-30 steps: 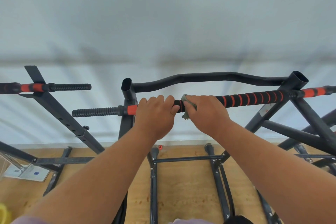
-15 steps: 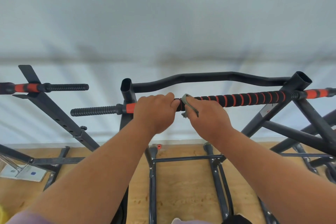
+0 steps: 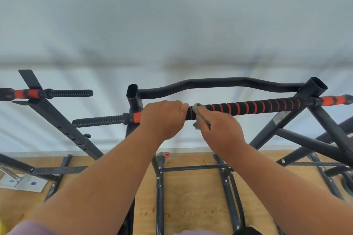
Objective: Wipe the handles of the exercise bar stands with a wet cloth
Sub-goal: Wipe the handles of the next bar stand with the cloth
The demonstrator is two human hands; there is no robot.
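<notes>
While the left hand [image 3: 162, 118] is gripping the handle [image 3: 248, 107], the right hand [image 3: 219, 129], apparently clutching the cloth [image 3: 198, 112], is best wiping every ridge rightward

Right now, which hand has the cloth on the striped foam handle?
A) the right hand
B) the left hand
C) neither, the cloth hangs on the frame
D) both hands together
A: the right hand presses the grey cloth against the black and orange handle, while the left hand grips the bare handle beside it with no cloth under it.
</notes>
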